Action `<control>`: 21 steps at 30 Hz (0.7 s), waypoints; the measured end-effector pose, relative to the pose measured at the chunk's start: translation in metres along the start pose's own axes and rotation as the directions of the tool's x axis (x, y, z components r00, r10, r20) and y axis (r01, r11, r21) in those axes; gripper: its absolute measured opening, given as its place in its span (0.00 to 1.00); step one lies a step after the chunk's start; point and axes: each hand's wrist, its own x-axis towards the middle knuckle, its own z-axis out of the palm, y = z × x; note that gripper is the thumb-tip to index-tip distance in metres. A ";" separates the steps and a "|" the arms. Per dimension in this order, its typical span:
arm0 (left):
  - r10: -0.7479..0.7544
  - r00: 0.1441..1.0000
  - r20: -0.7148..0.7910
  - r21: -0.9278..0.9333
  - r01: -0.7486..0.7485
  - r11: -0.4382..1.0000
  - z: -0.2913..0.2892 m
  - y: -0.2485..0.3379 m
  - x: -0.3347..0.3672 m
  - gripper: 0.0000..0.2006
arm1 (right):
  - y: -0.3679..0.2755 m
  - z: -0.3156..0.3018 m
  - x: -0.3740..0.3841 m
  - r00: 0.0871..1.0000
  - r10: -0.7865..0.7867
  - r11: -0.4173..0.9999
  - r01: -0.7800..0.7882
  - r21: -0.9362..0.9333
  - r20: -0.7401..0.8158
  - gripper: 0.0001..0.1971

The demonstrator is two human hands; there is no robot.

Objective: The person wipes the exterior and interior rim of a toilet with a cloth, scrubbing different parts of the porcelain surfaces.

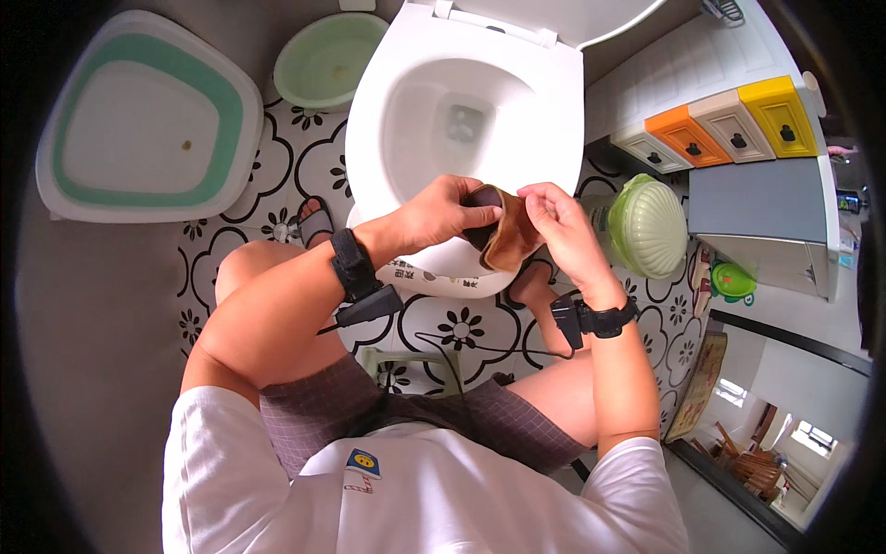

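A soft brown pouch-like piece [513, 238] with a dark opening is held over the front rim of a white toilet [365, 152]. Its exact kind I cannot make out. My left hand [441, 218] pinches its left edge, thumb on the near side of the opening. On the other side, the fingers of my right hand [563, 231] are closed on its upper right edge. The toilet's seat and lid are up, and a little water shows in the bowl. Black bands with small boxes are strapped round both wrists, and a thin cable hangs below them.
A white and green basin [235, 138] and a pale green tub [293, 78] stand at the left. To the right are a green lidded bin [651, 226] and a cabinet with coloured drawers [692, 138]. A low pale stool [415, 358] is between my legs on patterned tiles.
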 end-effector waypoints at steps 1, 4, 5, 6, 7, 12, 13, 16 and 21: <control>0.007 1.000 0.004 -0.035 -0.007 0.999 0.002 0.000 -0.001 0.13 | -0.005 0.004 -0.004 1.000 0.001 0.995 -0.004 0.097 0.030 0.20; 0.080 0.996 0.031 -0.055 -0.079 0.995 0.001 0.006 0.002 0.11 | 0.002 0.016 -0.005 0.986 -0.162 0.972 0.164 -0.169 0.024 0.28; 0.135 0.989 0.052 -0.057 -0.132 0.990 -0.001 0.010 0.005 0.10 | 0.006 0.018 -0.002 0.969 -0.248 0.928 0.241 -0.286 0.012 0.29; 0.136 0.989 0.050 -0.073 -0.132 0.989 0.001 0.011 0.003 0.09 | 0.004 0.021 -0.006 0.977 -0.214 0.947 0.209 -0.245 0.007 0.28; 0.131 0.990 0.052 -0.083 -0.127 0.988 0.002 0.011 0.003 0.09 | 0.001 0.019 -0.009 0.979 -0.203 0.948 0.199 -0.246 0.008 0.28; 0.165 0.986 -0.017 -0.124 -0.165 0.978 -0.001 0.014 0.006 0.09 | -0.010 0.006 -0.011 1.000 0.002 0.997 -0.002 -0.082 0.003 0.20; 0.155 0.987 -0.044 -0.091 -0.158 0.983 -0.003 0.015 0.006 0.09 | -0.012 0.005 -0.011 0.999 -0.049 0.996 0.047 -0.077 -0.018 0.19; 0.131 0.986 -0.107 -0.079 -0.140 0.987 -0.004 0.018 0.006 0.10 | -0.013 -0.008 -0.011 0.999 -0.019 0.994 0.015 -0.113 -0.034 0.10; 0.058 0.984 -0.168 0.048 -0.050 0.998 -0.006 0.013 0.010 0.11 | -0.004 -0.014 -0.007 0.982 -0.090 0.996 0.089 -0.013 -0.167 0.13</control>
